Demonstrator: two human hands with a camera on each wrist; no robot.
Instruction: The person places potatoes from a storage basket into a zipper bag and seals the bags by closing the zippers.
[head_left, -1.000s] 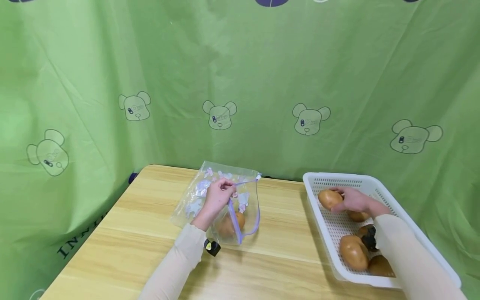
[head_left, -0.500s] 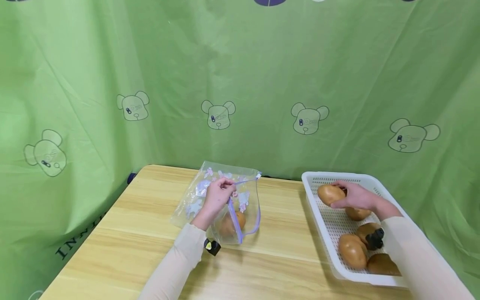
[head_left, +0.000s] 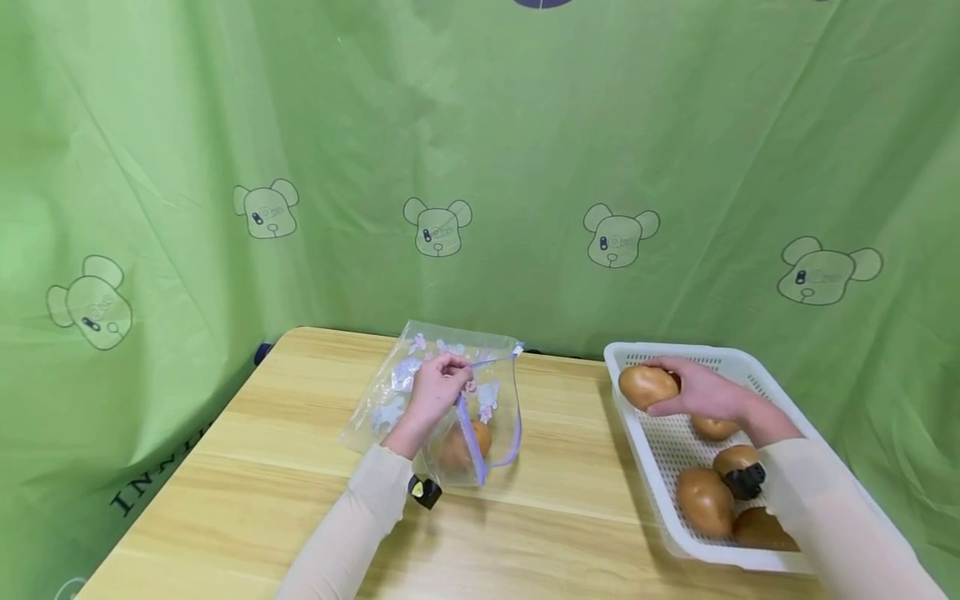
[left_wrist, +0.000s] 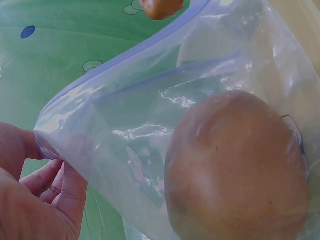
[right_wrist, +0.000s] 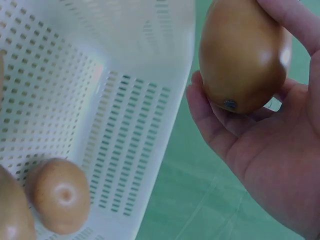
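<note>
My left hand (head_left: 437, 392) pinches the lilac zip edge of a clear plastic zip bag (head_left: 388, 412), which is printed with pale cartoon figures. The bag's mouth gapes toward the right. Inside it lies a smooth brown potato (left_wrist: 237, 170), seen through the film in the left wrist view. My right hand (head_left: 705, 390) grips another glossy brown potato (head_left: 645, 387) above the far left corner of a white perforated basket (head_left: 647, 467). In the right wrist view, fingers and thumb wrap this potato (right_wrist: 245, 55), and a dark spot marks its end.
Several more potatoes (head_left: 707, 502) lie in the basket, partly hidden by the right forearm. Bag and basket stand on a wooden table (head_left: 570, 492). A green curtain (head_left: 525, 150) with mouse-head prints hangs behind the table's back edge.
The right hand has lifted its potato slightly and carried it left toward the basket's far left rim. The left hand and the bag stay nearly still.
</note>
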